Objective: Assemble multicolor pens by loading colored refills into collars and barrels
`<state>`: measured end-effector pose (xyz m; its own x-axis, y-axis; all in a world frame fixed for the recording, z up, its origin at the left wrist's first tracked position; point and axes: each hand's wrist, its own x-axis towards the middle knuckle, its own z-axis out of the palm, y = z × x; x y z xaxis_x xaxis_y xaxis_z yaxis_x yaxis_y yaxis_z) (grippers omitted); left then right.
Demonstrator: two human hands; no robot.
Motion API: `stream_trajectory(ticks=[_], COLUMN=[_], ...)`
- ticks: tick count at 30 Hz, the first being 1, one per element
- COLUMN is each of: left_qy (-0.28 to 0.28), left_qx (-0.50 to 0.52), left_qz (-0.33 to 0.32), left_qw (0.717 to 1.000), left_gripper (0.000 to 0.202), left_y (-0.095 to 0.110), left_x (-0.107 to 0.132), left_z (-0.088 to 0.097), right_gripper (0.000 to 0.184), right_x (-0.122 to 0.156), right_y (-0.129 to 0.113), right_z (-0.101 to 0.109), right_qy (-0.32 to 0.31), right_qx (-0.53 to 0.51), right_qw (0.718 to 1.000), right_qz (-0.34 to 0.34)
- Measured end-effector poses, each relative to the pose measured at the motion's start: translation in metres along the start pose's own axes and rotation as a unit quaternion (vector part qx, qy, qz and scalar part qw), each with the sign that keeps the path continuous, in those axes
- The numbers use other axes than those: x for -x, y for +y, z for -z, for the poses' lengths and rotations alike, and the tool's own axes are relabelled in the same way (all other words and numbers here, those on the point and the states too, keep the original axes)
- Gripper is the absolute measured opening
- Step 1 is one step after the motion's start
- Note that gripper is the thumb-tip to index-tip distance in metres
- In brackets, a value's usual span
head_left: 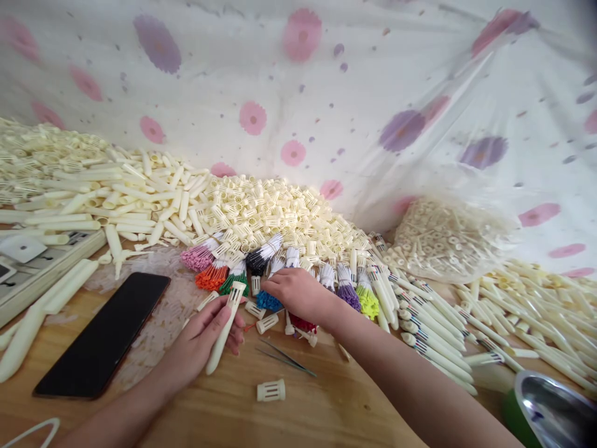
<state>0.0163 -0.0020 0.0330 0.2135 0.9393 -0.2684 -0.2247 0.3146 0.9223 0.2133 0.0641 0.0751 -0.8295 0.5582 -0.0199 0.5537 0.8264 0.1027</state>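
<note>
My left hand (200, 333) is closed around a cream pen barrel (224, 333), tilted with its slotted end up. My right hand (298, 294) reaches over bundles of pen refills, its fingers bent and pressed together beside the blue-tipped refills (268, 301); the fingertips are partly hidden. Around it stand a black bundle (263, 255), a green bundle (236, 280), an orange bundle (212, 275), a purple bundle (347, 291) and a yellow-green bundle (367, 300). Several slotted cream sleeves lie near the hands, one slotted sleeve (270, 391) apart at the front. Tweezers (286, 359) rest between my arms.
A black phone (105, 336) lies at the left beside a power strip (51, 267). Heaps of cream pen parts (280, 208) line the back. At the right are assembled pens (433, 342), a clear bag of small parts (450, 239) and a metal-lined green bowl (522, 398).
</note>
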Motion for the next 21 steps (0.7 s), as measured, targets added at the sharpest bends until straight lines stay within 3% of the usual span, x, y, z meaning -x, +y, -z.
stream_trajectory(ticks=[4,7,10,13,17,19,21], left_qy=[0.003,0.01,0.012,0.012,0.026,0.01,-0.023], left_qx=[0.061,0.101,0.125,0.14,0.132,0.1,0.058], left_qz=[0.04,0.093,0.107,0.09,0.089,0.079,0.06], left_qw=[0.997,0.99,0.986,0.986,0.987,0.992,0.996], left_gripper=[0.039,0.025,0.016,0.012,0.016,0.024,0.033], left_y=[-0.001,0.001,0.002,0.0,-0.003,-0.006,-0.009], left_x=[-0.002,-0.003,-0.006,-0.009,-0.009,-0.007,-0.005], left_z=[-0.007,-0.015,-0.021,-0.022,-0.019,-0.017,-0.014], right_gripper=[0.012,0.014,0.018,0.021,0.019,0.02,0.019], right_x=[-0.005,-0.005,0.0,0.009,0.023,0.027,0.03], right_y=[0.002,0.001,-0.005,-0.016,-0.032,-0.035,-0.032], right_z=[0.002,-0.003,-0.009,-0.01,-0.001,0.005,0.01], right_qy=[-0.013,-0.003,0.023,0.117,0.28,0.355,0.434], right_qx=[0.015,0.027,0.032,0.001,-0.104,-0.184,-0.279], right_qw=[0.999,0.998,0.997,0.988,0.945,0.914,0.853], right_qz=[0.036,0.059,0.074,0.104,0.133,0.065,-0.078])
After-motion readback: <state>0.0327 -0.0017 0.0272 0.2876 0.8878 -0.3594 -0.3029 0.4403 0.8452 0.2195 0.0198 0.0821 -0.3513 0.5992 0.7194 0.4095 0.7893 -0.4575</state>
